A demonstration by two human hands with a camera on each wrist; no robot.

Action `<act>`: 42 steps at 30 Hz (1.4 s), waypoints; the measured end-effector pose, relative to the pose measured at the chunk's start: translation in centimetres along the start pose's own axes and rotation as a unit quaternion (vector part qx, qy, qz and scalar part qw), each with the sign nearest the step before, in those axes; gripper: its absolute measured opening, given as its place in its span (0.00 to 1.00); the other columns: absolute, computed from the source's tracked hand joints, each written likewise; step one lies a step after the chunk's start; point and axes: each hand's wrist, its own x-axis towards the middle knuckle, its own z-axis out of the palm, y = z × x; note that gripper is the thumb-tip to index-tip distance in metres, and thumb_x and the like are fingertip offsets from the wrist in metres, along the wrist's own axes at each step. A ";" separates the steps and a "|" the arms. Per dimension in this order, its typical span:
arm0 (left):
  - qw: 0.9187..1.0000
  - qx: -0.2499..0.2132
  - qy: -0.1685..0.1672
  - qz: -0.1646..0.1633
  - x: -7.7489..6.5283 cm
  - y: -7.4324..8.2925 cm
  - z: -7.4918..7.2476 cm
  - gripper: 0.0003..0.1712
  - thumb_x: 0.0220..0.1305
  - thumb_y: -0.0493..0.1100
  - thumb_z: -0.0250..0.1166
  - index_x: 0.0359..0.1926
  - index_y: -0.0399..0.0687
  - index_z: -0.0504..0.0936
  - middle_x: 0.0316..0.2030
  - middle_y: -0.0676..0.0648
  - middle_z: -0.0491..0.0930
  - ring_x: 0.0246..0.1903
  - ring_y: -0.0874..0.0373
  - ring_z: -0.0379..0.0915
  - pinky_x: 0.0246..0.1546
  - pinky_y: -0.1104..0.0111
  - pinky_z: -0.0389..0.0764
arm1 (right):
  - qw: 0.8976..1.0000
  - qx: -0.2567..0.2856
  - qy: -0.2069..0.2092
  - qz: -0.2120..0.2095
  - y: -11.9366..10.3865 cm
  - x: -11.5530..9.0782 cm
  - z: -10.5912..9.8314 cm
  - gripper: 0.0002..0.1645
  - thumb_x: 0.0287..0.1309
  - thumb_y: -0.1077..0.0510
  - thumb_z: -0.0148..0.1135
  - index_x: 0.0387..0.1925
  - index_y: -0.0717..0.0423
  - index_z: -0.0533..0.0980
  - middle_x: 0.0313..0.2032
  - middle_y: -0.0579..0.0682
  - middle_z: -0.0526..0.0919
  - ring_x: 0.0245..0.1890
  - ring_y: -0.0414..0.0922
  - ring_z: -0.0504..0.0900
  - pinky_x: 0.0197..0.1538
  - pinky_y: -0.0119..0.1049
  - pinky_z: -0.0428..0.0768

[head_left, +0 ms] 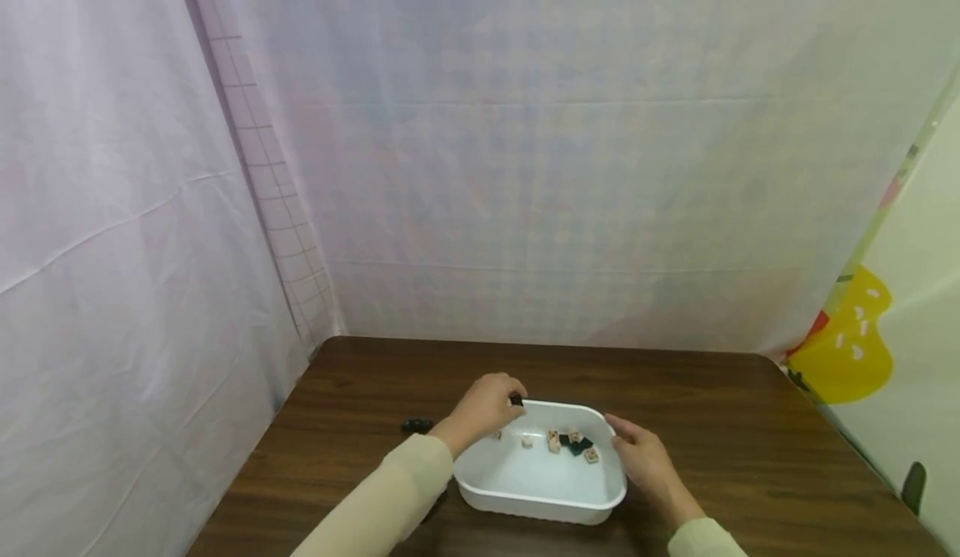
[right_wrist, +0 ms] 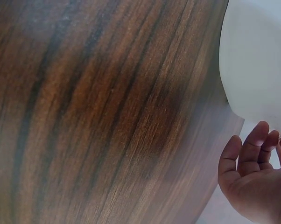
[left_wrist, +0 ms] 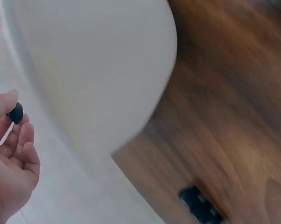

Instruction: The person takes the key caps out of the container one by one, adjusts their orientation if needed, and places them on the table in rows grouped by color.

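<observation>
A white plastic tub [head_left: 540, 490] stands on the brown wood-grain table. My left hand [head_left: 487, 407] is at the tub's back left rim and pinches a small black block [left_wrist: 17, 113] between thumb and fingertips. At the right rim, my right hand [head_left: 643, 457] grips the tub, its fingers [right_wrist: 252, 144] curled close to the white wall. Inside the tub lie several small beige blocks [head_left: 553, 441] with dark marks, and black blocks [head_left: 577, 447] among them, mostly towards the right side. My left hand and forearm cover part of the tub's left side.
Left of the tub, a short row of black blocks [head_left: 417, 425] lies on the table [head_left: 337, 457]. A dark object [head_left: 437, 504] shows partly beneath the left sleeve. Pale curtains [head_left: 525, 165] hang behind the table and at both sides.
</observation>
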 end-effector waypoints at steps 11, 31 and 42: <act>0.990 -0.094 0.093 -0.059 -1.6 -5.6 -3.1 0.15 0.63 0.42 0.69 0.49 0.42 0.85 0.33 0.49 0.76 0.32 0.58 0.69 0.33 0.65 0.73 | 1.000 0.003 0.004 0.002 0.2 0.2 0.1 0.27 0.69 0.65 0.46 0.67 0.66 0.67 0.66 0.73 0.63 0.64 0.69 0.65 0.61 0.61 0.69; 0.959 -0.149 0.133 -0.199 -7.6 -15.1 -5.5 0.15 0.62 0.35 0.66 0.49 0.32 0.83 0.39 0.40 0.83 0.39 0.47 0.78 0.42 0.54 0.78 | 1.000 -0.002 0.006 -0.002 0.0 0.2 0.2 0.26 0.69 0.64 0.46 0.67 0.66 0.67 0.66 0.74 0.64 0.63 0.69 0.67 0.59 0.60 0.71; 0.955 -0.150 0.121 -0.227 -9.2 -16.4 -4.7 0.12 0.58 0.34 0.70 0.44 0.34 0.85 0.35 0.44 0.81 0.39 0.48 0.76 0.44 0.53 0.77 | 1.000 -0.004 0.007 -0.001 -0.1 0.2 0.2 0.26 0.69 0.65 0.46 0.67 0.66 0.68 0.65 0.74 0.64 0.62 0.69 0.68 0.59 0.59 0.72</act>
